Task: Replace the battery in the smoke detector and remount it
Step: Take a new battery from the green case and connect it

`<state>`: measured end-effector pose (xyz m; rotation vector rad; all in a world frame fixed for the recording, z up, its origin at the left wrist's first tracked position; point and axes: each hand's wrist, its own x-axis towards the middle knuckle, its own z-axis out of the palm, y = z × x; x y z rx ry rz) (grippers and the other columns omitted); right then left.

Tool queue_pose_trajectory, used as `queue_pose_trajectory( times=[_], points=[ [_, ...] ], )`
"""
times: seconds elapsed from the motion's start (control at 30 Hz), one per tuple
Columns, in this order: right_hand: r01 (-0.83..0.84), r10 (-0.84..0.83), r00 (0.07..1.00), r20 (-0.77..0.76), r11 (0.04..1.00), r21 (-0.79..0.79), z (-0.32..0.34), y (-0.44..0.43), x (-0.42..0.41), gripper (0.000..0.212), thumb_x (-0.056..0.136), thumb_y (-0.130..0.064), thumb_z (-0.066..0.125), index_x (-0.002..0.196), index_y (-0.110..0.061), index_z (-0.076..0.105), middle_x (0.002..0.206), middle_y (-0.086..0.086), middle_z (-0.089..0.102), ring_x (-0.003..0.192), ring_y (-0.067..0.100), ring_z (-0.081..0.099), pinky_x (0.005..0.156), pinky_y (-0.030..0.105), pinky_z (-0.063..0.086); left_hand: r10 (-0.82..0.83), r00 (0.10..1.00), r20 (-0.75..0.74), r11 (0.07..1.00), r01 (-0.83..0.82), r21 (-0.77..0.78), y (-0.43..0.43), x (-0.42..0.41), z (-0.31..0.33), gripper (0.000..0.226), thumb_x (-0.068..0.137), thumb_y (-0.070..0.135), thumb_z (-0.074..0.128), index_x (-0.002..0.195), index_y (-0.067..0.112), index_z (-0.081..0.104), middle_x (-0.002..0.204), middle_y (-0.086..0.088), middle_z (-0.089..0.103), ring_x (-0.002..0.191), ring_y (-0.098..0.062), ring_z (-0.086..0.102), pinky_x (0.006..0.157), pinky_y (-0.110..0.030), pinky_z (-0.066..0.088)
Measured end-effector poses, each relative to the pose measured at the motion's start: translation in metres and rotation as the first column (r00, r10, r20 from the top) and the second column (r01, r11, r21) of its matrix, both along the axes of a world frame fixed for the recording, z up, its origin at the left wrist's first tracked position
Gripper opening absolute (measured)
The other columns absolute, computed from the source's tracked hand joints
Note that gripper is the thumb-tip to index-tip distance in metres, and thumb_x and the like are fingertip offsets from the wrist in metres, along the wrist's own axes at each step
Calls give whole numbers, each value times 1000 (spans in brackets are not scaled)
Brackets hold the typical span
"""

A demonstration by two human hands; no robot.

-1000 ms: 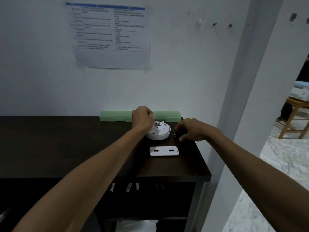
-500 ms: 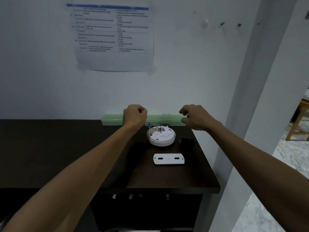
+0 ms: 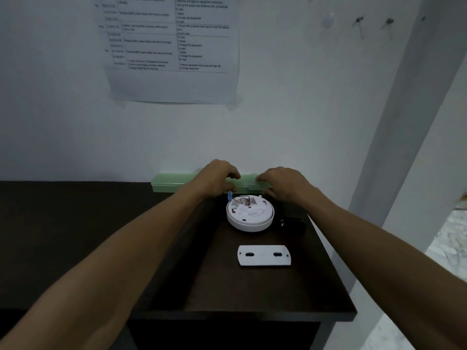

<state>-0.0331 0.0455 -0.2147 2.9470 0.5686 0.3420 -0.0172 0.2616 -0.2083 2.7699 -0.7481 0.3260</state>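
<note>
I am looking at the smoke detector (image 3: 250,214) lying back-up near the counter's (image 3: 101,236) right rear corner, its battery bay open, red and black leads showing and a blue snap clip (image 3: 230,195) sticking up at its far-left edge. The white mounting plate (image 3: 264,255) is lying flat just in front of it, and a small dark object (image 3: 293,223), possibly the old battery, is sitting just to its right. My left hand (image 3: 217,176) and right hand (image 3: 285,183) are resting, fingers curled and apart from each other, on the green plastic case (image 3: 171,183) against the wall. I judge I am opening it to fetch a fresh battery; next calls for lifting its lid evenly. Half a second ago both hands were hovering above the case; now they are touching it.
</note>
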Motion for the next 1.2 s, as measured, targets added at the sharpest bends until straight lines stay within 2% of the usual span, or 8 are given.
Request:
queue_pose_trajectory(
  times=[0.2, 0.4, 0.57, 0.7, 0.87, 1.0, 1.07, 1.2],
  points=[
    [-71, 89, 991, 97, 981, -180, 3, 1, 7, 31, 93, -33, 57, 120, -19, 63, 115, 5, 67, 100, 31, 66, 77, 38, 54, -29, 999, 30, 997, 26, 77, -2, 11, -1, 38, 84, 20, 77, 121, 14, 70, 118, -7, 69, 108, -22, 63, 91, -32, 48],
    [-149, 185, 981, 63, 917, -371, 4, 2, 12, 29, 98, -24, 47, 115, -6, 61, 111, 14, 66, 92, 36, 66, 67, 35, 42, -43, 997, 59, 993, 36, 115, -3, 15, -3, 38, 83, 18, 76, 120, 13, 68, 119, -7, 68, 110, -25, 61, 93, -36, 49],
    [-171, 199, 976, 83, 949, -266, 9, -3, 15, 27, 95, -25, 49, 111, -9, 63, 105, 13, 69, 89, 35, 67, 67, 35, 43, -12, 995, 98, 996, 4, 86, -3, 18, -7, 42, 78, 20, 80, 117, 14, 64, 117, -6, 67, 108, -26, 60, 89, -38, 49],
    [-188, 196, 971, 137, 980, -72, 15, -12, 17, 27, 97, -28, 49, 109, -10, 65, 100, 11, 70, 92, 33, 66, 71, 37, 51, -26, 987, 159, 1000, 23, 17, -2, 15, -10, 57, 71, 21, 86, 121, 15, 59, 121, -6, 59, 111, -25, 53, 90, -37, 46],
    [-164, 122, 948, 294, 979, 120, 11, -7, 16, 27, 94, -24, 57, 115, -11, 66, 112, 11, 68, 98, 33, 65, 73, 43, 55, -67, 943, 327, 997, 47, 68, 0, 9, -11, 76, 60, 26, 92, 125, 16, 54, 128, -5, 53, 114, -26, 46, 89, -34, 39],
    [-165, 85, 880, 468, 978, 131, 11, -1, 14, 18, 82, -19, 75, 96, -10, 68, 98, 11, 68, 90, 32, 63, 65, 40, 53, -62, 956, 286, 997, 45, 63, 0, 10, -9, 80, 67, 29, 90, 135, 15, 52, 134, -6, 53, 120, -25, 45, 96, -35, 41],
    [-140, 62, 925, 374, 973, 184, 12, 2, 14, 16, 82, -24, 76, 92, -14, 69, 95, 8, 69, 89, 29, 63, 67, 39, 53, -53, 964, 261, 998, 39, 59, 1, 10, -8, 85, 68, 30, 89, 141, 14, 49, 136, -6, 51, 122, -25, 44, 99, -34, 41],
    [-7, 19, 999, -36, 952, 305, 14, 6, 23, 20, 80, -28, 78, 99, -22, 77, 99, 2, 76, 93, 21, 68, 85, 38, 55, -46, 975, 217, 998, 34, 60, 1, 13, -7, 93, 67, 31, 90, 146, 14, 44, 139, -6, 48, 126, -24, 40, 103, -35, 42]
  ],
)
